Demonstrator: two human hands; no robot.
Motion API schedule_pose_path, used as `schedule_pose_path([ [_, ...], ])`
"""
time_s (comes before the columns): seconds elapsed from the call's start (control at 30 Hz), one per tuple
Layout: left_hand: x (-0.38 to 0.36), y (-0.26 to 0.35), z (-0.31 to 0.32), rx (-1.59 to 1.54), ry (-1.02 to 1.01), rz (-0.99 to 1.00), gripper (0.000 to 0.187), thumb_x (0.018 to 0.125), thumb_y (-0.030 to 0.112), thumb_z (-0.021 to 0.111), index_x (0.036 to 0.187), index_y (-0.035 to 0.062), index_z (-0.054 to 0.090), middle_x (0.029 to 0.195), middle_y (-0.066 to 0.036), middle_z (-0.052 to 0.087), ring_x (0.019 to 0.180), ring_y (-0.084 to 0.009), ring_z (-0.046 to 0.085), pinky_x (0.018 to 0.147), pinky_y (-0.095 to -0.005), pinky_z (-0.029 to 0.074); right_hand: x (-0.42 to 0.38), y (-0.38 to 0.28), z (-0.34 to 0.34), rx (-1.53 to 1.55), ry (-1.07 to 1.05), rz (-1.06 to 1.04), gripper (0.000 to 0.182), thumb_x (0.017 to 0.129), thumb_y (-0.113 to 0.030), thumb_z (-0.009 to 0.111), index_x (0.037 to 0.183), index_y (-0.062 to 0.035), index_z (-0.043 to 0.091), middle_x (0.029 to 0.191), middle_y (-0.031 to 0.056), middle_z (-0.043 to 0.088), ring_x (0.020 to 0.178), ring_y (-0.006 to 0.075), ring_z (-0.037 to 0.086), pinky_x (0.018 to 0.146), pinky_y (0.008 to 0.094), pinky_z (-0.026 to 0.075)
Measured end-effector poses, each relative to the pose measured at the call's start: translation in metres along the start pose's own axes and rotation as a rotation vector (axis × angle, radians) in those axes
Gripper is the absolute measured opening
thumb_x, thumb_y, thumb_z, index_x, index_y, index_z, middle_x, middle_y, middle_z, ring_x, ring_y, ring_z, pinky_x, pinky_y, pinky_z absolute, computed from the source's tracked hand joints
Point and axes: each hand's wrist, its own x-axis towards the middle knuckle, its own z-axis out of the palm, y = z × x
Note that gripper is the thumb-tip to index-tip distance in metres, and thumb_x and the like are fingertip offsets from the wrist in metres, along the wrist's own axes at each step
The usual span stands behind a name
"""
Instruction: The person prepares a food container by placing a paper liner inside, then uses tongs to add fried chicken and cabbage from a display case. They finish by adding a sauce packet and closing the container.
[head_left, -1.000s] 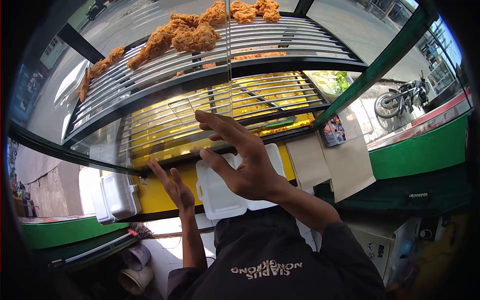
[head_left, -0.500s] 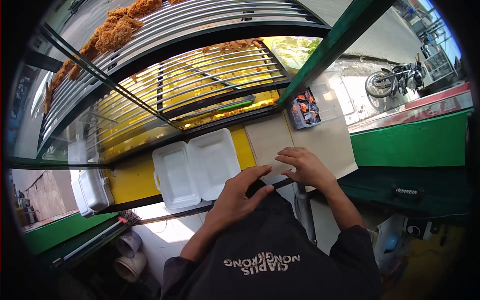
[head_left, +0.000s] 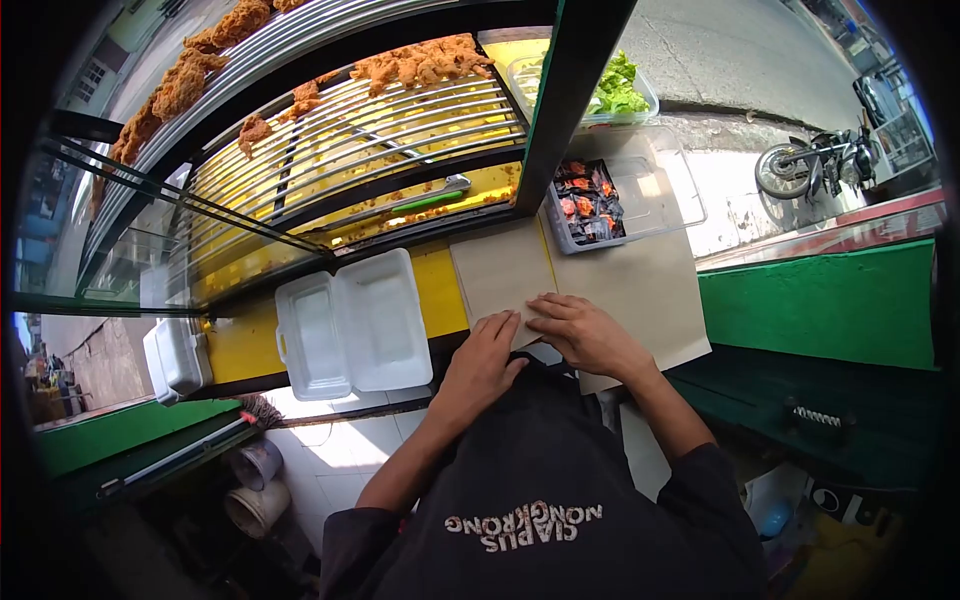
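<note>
Brown paper (head_left: 500,265) lies on the counter in front of me, beside a larger brown sheet (head_left: 650,280). On the near edge of the paper rest the fingertips of my left hand (head_left: 483,355), its fingers stretched out and its thumb apart. My right hand (head_left: 590,338) comes in from the other side, fingers extended over the same paper; its thumb is mostly hidden. Neither hand visibly lifts anything. Left of them sits an open white foam box (head_left: 380,320) with nothing inside.
Fried chicken (head_left: 425,65) lies on racks in the glass case, with tongs (head_left: 400,203) below. Dark sachets (head_left: 588,200) fill a small plastic box beside a clear lidded container (head_left: 655,185). Lettuce (head_left: 618,88) stands behind the green post (head_left: 570,100). Closed foam boxes (head_left: 178,355) are at left.
Both hands have come down onto the near edge of the brown paper, their fingers now closer together. The view has shifted, showing more chicken and lettuce.
</note>
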Motion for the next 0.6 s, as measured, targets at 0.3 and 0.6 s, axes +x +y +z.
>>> schedule_pose_path([
  [0.3,0.006,-0.004,0.002,-0.07,0.098,-0.056,0.057,0.078,0.011,0.073,0.13,0.0026,0.051,0.122,-0.016,0.059,0.115,-0.0319,0.056,0.1,-0.0377,0.045,0.013,0.017,0.012,0.109,0.231,0.007,0.023,0.077,-0.004,0.067,0.099,-0.0069,0.07,0.104,0.0046,0.07,0.104,0.0243,0.063,0.093,0.0369,0.046],
  [0.6,-0.012,0.047,-0.095,-0.657,0.368,-0.042,0.09,0.07,0.0,0.083,0.144,-0.0001,0.033,0.104,-0.011,0.069,0.102,-0.0211,0.066,0.095,-0.0342,0.05,0.008,-0.041,-0.072,0.687,0.488,0.033,0.021,0.086,0.006,0.063,0.105,-0.0004,0.067,0.094,0.0069,0.072,0.082,0.0153,0.068,0.074,0.0281,0.053],
])
